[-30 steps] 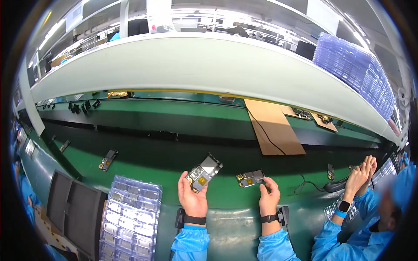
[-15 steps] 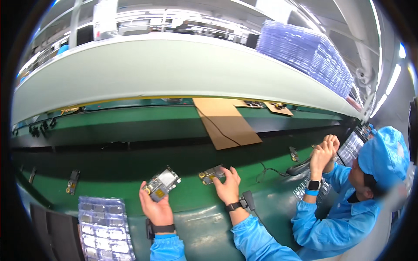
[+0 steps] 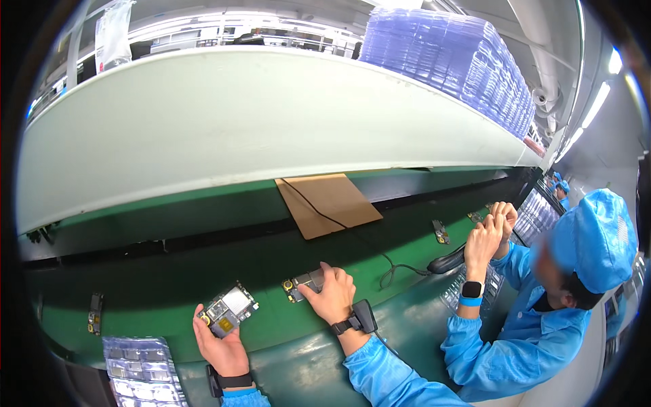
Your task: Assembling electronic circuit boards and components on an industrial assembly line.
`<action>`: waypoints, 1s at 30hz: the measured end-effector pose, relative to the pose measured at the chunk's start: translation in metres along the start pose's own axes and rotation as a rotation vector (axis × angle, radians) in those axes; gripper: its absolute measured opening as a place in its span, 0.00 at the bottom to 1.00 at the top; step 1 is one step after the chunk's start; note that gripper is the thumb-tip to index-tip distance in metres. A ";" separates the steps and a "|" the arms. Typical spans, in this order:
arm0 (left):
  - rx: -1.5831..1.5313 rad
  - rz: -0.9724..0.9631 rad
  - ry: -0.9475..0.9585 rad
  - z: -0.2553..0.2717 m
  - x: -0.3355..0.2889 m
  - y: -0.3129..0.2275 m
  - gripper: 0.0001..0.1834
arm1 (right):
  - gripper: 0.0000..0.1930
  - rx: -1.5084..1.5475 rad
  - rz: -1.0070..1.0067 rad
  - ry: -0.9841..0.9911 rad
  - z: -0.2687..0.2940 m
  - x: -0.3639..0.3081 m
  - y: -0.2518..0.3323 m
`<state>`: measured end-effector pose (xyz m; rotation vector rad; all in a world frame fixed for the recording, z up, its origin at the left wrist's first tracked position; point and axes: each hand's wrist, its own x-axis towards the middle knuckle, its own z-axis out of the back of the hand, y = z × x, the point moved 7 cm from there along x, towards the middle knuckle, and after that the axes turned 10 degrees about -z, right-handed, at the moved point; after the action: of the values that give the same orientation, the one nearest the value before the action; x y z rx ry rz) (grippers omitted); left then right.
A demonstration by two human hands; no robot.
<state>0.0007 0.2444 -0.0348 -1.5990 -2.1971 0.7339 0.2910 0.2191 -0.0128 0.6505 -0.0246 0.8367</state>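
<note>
My left hand grips a circuit board with a silver shield and a yellow patch, its fingers closed on the lower left edge. To its right, my right hand has its thumb and fingers closed around the right part of a second, narrower circuit board. That board is at the green bench surface; whether it is lifted cannot be made out. A round gold-coloured part shows at its left end, and my fingers hide its right end.
A clear plastic tray lies front left, near a small board. Brown cardboard leans at the back below a pale shelf bearing stacked trays. At right a co-worker in blue works near a black cable and another board.
The view has shifted, so most things appear further left and lower. Both my hands still hold their boards. The co-worker's hands stay raised together.
</note>
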 end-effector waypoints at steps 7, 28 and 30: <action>0.000 -0.003 -0.009 -0.001 0.000 0.001 0.22 | 0.37 0.100 0.010 -0.034 0.005 0.004 -0.003; 0.072 0.132 0.021 -0.007 -0.003 -0.005 0.20 | 0.28 0.453 0.015 -0.114 0.012 0.012 -0.012; 0.060 0.131 0.012 -0.006 -0.004 -0.001 0.20 | 0.25 0.547 -0.017 -0.117 0.017 0.012 -0.010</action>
<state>0.0046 0.2419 -0.0291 -1.7254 -2.0567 0.8172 0.3104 0.2133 -0.0012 1.2124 0.1073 0.7907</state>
